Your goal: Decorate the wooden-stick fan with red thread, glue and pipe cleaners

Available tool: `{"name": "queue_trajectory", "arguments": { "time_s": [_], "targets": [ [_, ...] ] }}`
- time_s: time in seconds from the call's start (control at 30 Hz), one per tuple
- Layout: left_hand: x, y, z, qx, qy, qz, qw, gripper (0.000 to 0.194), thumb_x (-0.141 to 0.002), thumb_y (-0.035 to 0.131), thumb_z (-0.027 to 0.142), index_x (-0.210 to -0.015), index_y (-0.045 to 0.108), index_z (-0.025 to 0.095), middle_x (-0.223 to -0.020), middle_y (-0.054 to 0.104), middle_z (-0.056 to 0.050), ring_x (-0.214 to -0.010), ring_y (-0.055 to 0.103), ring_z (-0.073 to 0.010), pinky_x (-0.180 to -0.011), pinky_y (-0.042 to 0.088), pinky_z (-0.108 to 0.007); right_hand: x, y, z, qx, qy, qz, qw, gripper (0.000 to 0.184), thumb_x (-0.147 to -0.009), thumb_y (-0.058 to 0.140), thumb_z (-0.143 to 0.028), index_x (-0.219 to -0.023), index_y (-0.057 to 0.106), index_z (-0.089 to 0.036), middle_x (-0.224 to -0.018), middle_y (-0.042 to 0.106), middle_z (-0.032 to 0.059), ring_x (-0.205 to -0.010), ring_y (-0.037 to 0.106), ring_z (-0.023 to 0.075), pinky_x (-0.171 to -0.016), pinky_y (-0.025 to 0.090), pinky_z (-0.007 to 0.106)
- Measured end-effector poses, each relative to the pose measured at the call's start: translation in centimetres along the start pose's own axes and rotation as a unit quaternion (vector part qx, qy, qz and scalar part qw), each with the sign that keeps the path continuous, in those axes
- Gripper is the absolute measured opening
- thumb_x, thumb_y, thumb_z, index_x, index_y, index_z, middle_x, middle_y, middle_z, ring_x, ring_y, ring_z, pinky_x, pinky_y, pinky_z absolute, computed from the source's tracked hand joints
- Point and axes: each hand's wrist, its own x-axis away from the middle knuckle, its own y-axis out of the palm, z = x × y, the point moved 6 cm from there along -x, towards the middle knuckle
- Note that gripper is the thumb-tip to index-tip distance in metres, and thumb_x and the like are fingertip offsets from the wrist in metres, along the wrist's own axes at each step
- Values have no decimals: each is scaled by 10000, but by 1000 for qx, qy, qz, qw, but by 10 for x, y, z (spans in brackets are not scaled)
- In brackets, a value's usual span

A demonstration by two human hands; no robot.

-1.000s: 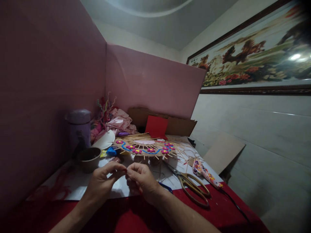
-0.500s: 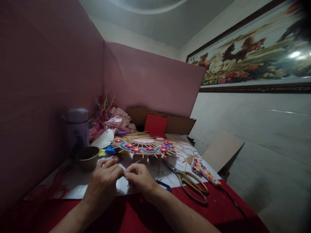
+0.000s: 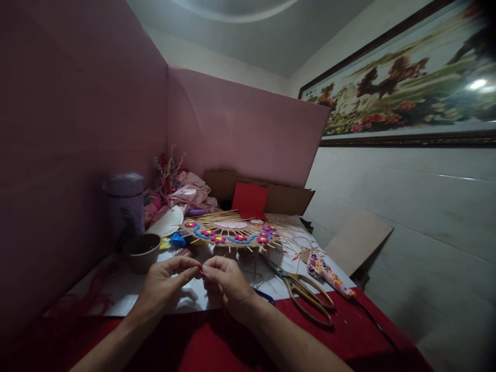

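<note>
- Small red piece (image 3: 200,268): held in the air above the near part of the white sheet (image 3: 124,304), between the fingertips of both hands; its exact shape is too small to tell.
- Left hand (image 3: 165,287): thumb and forefinger pinch the red piece from the left, a grip suited, it seems, to something slight.
- Right hand (image 3: 228,284): thumb and forefinger close together on the piece's right side; the other fingers curl under, presumably to keep them out of the way.
- Flower-decorated ring (image 3: 236,239): on the tabletop beyond the hands, raised on supports, which probably spares the thin sticks projecting around its edge.
- Scissors (image 3: 306,299): right of the right hand, handles towards the near side, likely for easy reach.
- Glue gun (image 3: 329,276): farther right, its cord (image 3: 374,323) trailing to the near right, apparently clear of both hands.
- Round pot (image 3: 142,253): left of the ring, beyond the left hand, leaving the hands room.
</note>
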Motion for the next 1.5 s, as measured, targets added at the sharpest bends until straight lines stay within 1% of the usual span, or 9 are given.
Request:
{"name": "queue_trajectory", "arguments": {
  "time_s": [0.1, 0.27, 0.33, 0.47, 0.63, 0.97, 1.13, 1.33, 1.5],
  "targets": [
    [1, 2, -6, 8, -35, -10, 999, 266, -679, 672, 422, -626, 673, 161, -634, 678, -55, -669, 617, -192, -609, 479, -288, 3, -4, -12, 168, -110, 46, 978, 209, -720, 651, -344, -711, 543, -165, -555, 501, -40, -483, 414, 81, -468, 310, 208],
    [-1, 14, -34, 136, -130, -98, 977, 296, -622, 713, 408, -562, 580, 151, -483, 567, 3, -446, 442, -90, -463, 322, -218, 28, 13, -39, 410, -358, 31, 838, 75, -800, 545, -146, -801, 617, -165, -744, 584, 26, -675, 519, 130, -617, 382, 245],
    [0, 19, -43, 173, -168, -142, 960, 317, -564, 747, 398, -538, 551, 150, -429, 522, 18, -408, 397, -74, -442, 263, -208, 32, 17, -40, 424, -392, -3, 817, 114, -814, 521, -119, -811, 625, -166, -765, 584, 37, -698, 530, 137, -626, 393, 243],
    [7, 23, -35, 215, -218, -215, 927, 353, -492, 790, 388, -539, 535, 149, -402, 502, 23, -387, 358, -60, -430, 177, -204, 35, 20, -41, 397, -408, -42, 821, 114, -826, 516, -113, -801, 610, -173, -756, 582, 29, -700, 535, 134, -645, 411, 238],
    [18, 22, -15, 208, -235, -250, 916, 340, -531, 781, 384, -560, 543, 143, -419, 523, 19, -398, 340, -54, -445, 146, -214, 37, 22, -42, 376, -383, -39, 843, 70, -784, 570, -97, -788, 585, -165, -728, 579, 13, -653, 528, 118, -638, 410, 226],
    [19, 27, -20, 207, -236, -285, 906, 316, -570, 766, 371, -541, 549, 143, -424, 522, 12, -418, 375, -71, -461, 171, -219, 37, 23, -34, 403, -371, -53, 835, 109, -737, 514, -75, -759, 499, -180, -717, 543, 13, -640, 497, 129, -615, 388, 234],
    [18, 28, -25, 212, -245, -265, 908, 354, -551, 790, 396, -552, 539, 145, -425, 519, 14, -417, 379, -72, -459, 179, -216, 35, 23, -31, 419, -370, -39, 828, 107, -738, 491, -79, -768, 484, -181, -730, 535, 22, -649, 506, 137, -610, 387, 238],
    [7, 21, -26, 186, -198, -167, 948, 362, -616, 753, 460, -607, 596, 134, -493, 577, 0, -451, 417, -67, -469, 231, -205, 29, 14, -35, 418, -381, 43, 823, 89, -795, 465, -99, -762, 473, -182, -733, 523, 24, -669, 501, 143, -619, 386, 244],
    [5, 19, -28, 168, -212, -156, 950, 376, -584, 771, 475, -632, 617, 134, -528, 602, -6, -450, 466, -78, -472, 291, -203, 29, 12, -36, 412, -403, 59, 815, 97, -812, 454, -97, -776, 488, -181, -721, 506, 15, -647, 488, 136, -617, 393, 243]
  ]
}}
